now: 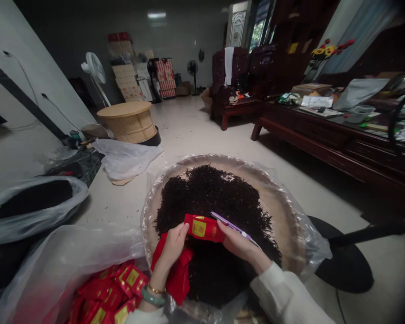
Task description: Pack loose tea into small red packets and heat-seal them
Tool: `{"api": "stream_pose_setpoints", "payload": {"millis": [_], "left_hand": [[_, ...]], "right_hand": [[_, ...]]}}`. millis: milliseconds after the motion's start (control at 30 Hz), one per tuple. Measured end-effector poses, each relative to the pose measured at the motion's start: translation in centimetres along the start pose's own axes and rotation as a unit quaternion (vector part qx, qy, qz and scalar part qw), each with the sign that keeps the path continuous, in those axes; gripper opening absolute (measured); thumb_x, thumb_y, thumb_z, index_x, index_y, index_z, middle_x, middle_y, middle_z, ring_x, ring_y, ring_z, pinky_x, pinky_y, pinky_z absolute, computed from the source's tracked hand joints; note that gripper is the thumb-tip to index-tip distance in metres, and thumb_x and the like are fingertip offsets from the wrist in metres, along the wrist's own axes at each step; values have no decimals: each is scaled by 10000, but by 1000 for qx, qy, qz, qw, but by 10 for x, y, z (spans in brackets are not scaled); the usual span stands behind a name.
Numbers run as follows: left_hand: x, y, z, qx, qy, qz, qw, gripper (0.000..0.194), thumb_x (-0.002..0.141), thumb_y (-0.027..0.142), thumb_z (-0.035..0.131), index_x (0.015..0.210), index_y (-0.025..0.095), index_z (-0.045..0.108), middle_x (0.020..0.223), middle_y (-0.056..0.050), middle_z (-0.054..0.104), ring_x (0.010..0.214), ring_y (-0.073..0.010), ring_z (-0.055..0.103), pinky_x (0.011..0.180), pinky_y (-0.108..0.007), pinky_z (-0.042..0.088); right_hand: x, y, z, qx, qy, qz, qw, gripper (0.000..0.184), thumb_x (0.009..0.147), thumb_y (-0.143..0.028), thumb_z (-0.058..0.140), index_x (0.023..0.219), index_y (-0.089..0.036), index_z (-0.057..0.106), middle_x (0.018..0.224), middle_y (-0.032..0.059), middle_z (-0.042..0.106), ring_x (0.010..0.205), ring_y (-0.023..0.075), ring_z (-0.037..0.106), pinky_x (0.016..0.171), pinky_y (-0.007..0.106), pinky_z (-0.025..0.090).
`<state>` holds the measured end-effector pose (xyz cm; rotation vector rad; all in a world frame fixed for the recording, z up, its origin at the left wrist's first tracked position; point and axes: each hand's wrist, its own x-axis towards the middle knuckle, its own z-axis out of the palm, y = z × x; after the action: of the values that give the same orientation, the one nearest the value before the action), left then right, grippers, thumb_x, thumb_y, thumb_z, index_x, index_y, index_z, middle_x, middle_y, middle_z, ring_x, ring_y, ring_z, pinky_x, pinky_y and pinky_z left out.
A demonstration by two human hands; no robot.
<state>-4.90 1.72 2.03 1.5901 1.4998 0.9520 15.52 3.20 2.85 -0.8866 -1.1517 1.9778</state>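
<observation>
Between my two hands is a small red packet [205, 228] with a yellow label, held over a wide round tray [292, 211] lined with clear plastic. My left hand [175, 243] pinches its left end. The other end is gripped by my right hand [238, 243], which also holds a slim purple tool [231, 223] whose kind I cannot make out. Dark, dry, twisted leaves [209, 191] lie heaped in the tray, resembling loose tea. More red packets [178, 276] lie at the tray's left side, partly behind my left wrist.
At lower left, a clear plastic bag [87, 243] contains many red packets [111, 288]. Another plastic-lined container [33, 198] of dark material stands farther left. A black round stand base [344, 265] sits right of the tray. Beyond are a woven drum-shaped basket [128, 121] and a low dark wooden table [320, 139].
</observation>
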Motion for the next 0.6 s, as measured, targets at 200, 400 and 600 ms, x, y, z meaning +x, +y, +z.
{"api": "stream_pose_setpoints", "payload": {"millis": [200, 400, 600], "left_hand": [[-13, 8, 7, 304, -10, 257, 917, 709, 760, 306, 703, 1397, 224, 404, 1433, -145, 466, 1367, -362, 303, 1070, -565, 284], [-12, 2, 14, 342, -25, 217, 914, 641, 724, 136, 675, 1332, 210, 484, 1270, -130, 618, 1207, -350, 466, 973, -540, 347], [-5, -16, 1, 316, 54, 127, 939, 568, 682, 147, 672, 1235, 224, 567, 1151, -99, 665, 1070, -307, 531, 908, -460, 419]], "right_hand": [[4, -5, -1, -111, -18, 2, 994, 700, 791, -772, 413, 1078, -203, 702, 1080, 89, 709, 1111, 239, 590, 1110, 463, 291], [16, 1, 11, -112, -23, -11, 993, 713, 790, -769, 419, 1067, -177, 704, 1096, 88, 695, 1106, 237, 583, 1114, 425, 307], [20, -3, 6, -96, 10, -36, 995, 769, 833, -769, 288, 1059, -154, 690, 1026, 137, 708, 1035, 281, 633, 955, 474, 450]]}}
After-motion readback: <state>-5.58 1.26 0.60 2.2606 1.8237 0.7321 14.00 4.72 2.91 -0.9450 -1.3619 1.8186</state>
